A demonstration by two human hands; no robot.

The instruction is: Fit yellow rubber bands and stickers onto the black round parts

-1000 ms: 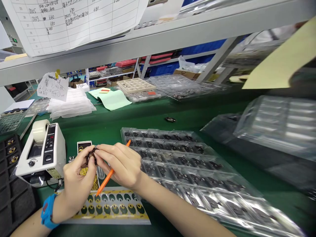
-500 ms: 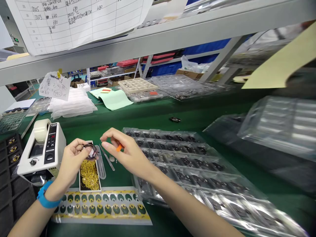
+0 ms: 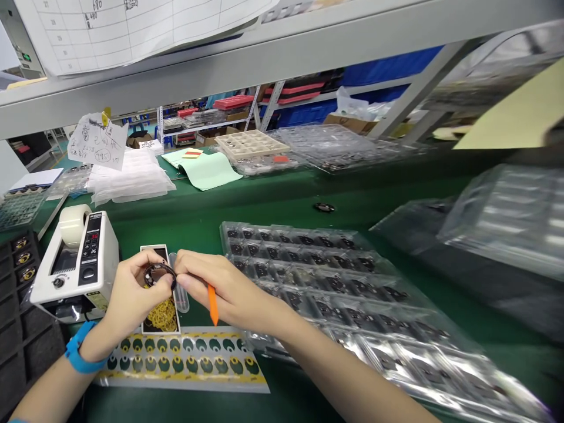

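Note:
My left hand [image 3: 136, 285] pinches a round dark ring-shaped part [image 3: 154, 271] between thumb and fingers, above a white box [image 3: 141, 324] of yellow rings [image 3: 163, 317]. A blue band circles that wrist. My right hand [image 3: 215, 288] is closed on a slim orange pointed tool [image 3: 213, 305], whose orange end points down and towards me. Its fingertips meet the right edge of the dark part; the tool's other end is hidden by the fingers. Below the hands lies a sheet with yellow-edged ring cut-outs [image 3: 189, 383]. Partly behind the right hand is a clear plastic case [image 3: 182, 301].
A white tape dispenser [image 3: 99, 258] stands left, beside a black compartment tray [image 3: 22, 335]. Clear blister trays [image 3: 326, 270] holding dark parts spread to the right. One dark part [image 3: 324, 207] lies behind them. A grey shelf beam [image 3: 185, 73] crosses above the green bench.
My right hand has come down and left to the dark part, and its orange tool has swung so the end points down. The left hand has tilted the part.

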